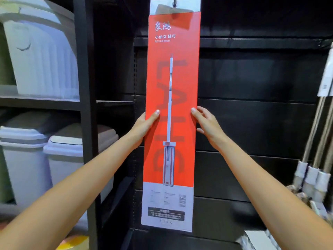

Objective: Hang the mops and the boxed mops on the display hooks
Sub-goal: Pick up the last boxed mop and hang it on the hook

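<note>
Dark shop shelves (252,78) are standing behind. The tall red mop box (173,105) is hanging straight up and down, its top at a hook (174,2). The left hand (144,123) and right hand (209,123) are gripping its long sides midway, fingers (200,131) curling round the edges, both equally near.
</note>
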Demonstrator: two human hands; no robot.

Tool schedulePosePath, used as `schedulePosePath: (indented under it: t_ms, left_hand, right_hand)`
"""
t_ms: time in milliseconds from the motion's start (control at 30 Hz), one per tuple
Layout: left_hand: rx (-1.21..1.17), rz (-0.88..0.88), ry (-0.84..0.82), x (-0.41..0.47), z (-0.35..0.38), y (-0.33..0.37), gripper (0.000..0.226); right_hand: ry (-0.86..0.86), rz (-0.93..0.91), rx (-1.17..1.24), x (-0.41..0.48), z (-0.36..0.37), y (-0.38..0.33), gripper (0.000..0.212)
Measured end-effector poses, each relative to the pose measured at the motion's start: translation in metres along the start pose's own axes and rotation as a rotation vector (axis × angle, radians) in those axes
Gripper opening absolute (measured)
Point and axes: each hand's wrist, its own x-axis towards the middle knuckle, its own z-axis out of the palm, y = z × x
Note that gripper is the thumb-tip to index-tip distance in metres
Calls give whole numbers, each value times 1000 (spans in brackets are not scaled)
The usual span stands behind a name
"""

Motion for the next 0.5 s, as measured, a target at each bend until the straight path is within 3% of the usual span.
schedulePosePath:
  t_ms: [267,400,500]
  left_hand:
    - [9,-15,-62,-25,-3,-43,43]
    - [-34,-80,-137,-39,-2,-60,44]
    - [-59,-91,-154,-45,0,-67,47]
  right_hand:
    - [-36,87,-10,-48,11,42,41]
    - [-60,165,-2,-70,19,65,58]
    - [-80,168,46,-83,26,73,48]
